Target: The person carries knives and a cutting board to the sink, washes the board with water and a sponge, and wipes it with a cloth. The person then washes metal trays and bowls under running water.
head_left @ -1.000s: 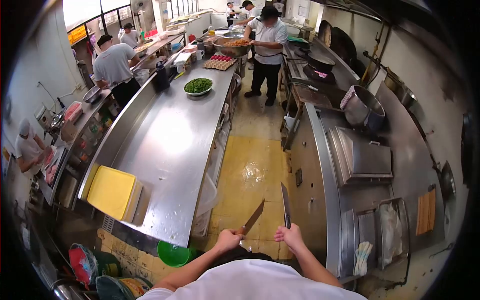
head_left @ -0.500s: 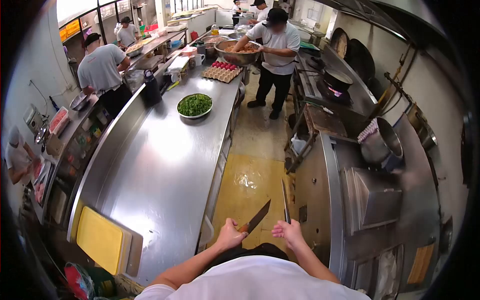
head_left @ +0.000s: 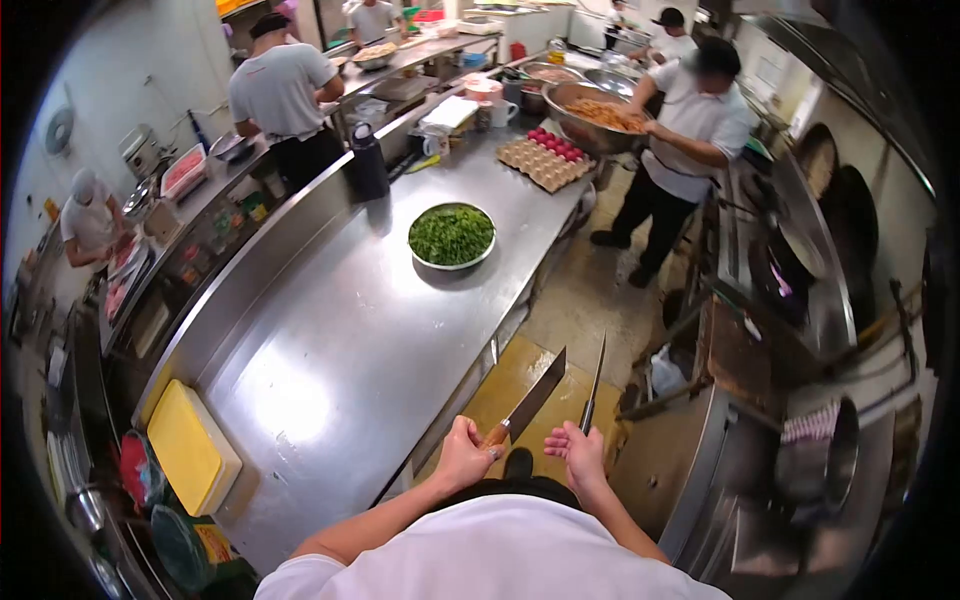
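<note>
My left hand (head_left: 468,453) is closed around the wooden handle of a broad-bladed knife (head_left: 537,394), whose dark, square-ended blade points up and to the right. In my right hand (head_left: 578,453) is a narrow black-handled knife (head_left: 597,375), seen almost edge-on with its tip upward. The fingers of that hand are curled, and the handle's lower part is hidden behind them. Both blades are apart from each other, held in front of my body above the yellow floor. To the left is the steel counter (head_left: 330,330) bearing a bowl of chopped greens (head_left: 451,237).
A yellow-lidded container (head_left: 190,440) sits at the counter's near left end. Farther back are an egg tray (head_left: 545,160) and a black bottle (head_left: 368,165). A co-worker (head_left: 690,130) stands ahead at a large bowl (head_left: 600,112). Stoves and a pot (head_left: 815,465) line the right.
My view has turned left and moved forward along the counter, so the greens and the co-worker appear nearer and farther right. Both knives stay in my hands, with their tips now tilted more rightward.
</note>
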`<move>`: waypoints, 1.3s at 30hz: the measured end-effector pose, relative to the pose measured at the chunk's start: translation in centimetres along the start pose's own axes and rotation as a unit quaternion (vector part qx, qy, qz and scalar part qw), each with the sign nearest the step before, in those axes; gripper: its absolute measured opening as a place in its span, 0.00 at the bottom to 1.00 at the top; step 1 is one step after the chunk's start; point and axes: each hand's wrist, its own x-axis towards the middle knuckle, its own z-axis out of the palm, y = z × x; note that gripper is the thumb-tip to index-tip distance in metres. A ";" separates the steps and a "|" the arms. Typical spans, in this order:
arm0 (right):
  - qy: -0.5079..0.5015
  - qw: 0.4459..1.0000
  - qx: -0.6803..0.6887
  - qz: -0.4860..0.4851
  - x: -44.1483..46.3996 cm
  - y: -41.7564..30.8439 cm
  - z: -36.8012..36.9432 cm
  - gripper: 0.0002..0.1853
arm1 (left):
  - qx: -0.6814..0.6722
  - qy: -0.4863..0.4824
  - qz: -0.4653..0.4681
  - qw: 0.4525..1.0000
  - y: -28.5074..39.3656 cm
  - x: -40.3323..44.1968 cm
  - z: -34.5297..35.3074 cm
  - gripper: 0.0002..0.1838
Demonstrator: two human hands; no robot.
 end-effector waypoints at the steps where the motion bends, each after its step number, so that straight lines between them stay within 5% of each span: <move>1: -0.018 1.000 -0.012 -0.003 1.9 -1.9 0.6 0.13 | -0.029 0.011 -0.021 0.999 1.2 1.4 0.4 0.27; 9: -0.133 0.988 -0.083 -0.010 13.9 -12.5 6.5 0.12 | -0.246 0.189 0.013 0.951 10.0 14.8 -3.4 0.27; 13: -0.133 0.986 -0.098 -0.011 19.8 -13.8 8.3 0.11 | -0.074 0.330 0.081 0.938 11.4 27.9 -10.0 0.22; 15: -0.119 0.987 -0.105 -0.009 21.7 -14.3 9.0 0.10 | -0.005 0.321 0.103 0.942 12.1 35.7 -13.7 0.18; 20: -0.080 0.988 -0.130 0.008 27.5 -16.7 11.2 0.09 | 0.122 0.414 0.037 0.901 13.3 54.1 -19.1 0.20; 30: -0.052 0.989 -0.138 0.027 34.6 -18.7 16.0 0.09 | 0.073 0.477 0.032 0.875 11.6 71.8 -21.5 0.17; 37: -0.069 0.985 -0.155 0.040 38.2 -19.7 20.0 0.09 | -0.121 0.565 0.040 0.815 6.1 79.8 -22.3 0.25; 39: -0.076 0.985 -0.152 0.044 39.0 -19.4 20.4 0.09 | -0.340 0.538 0.048 0.770 9.6 79.6 -22.0 0.25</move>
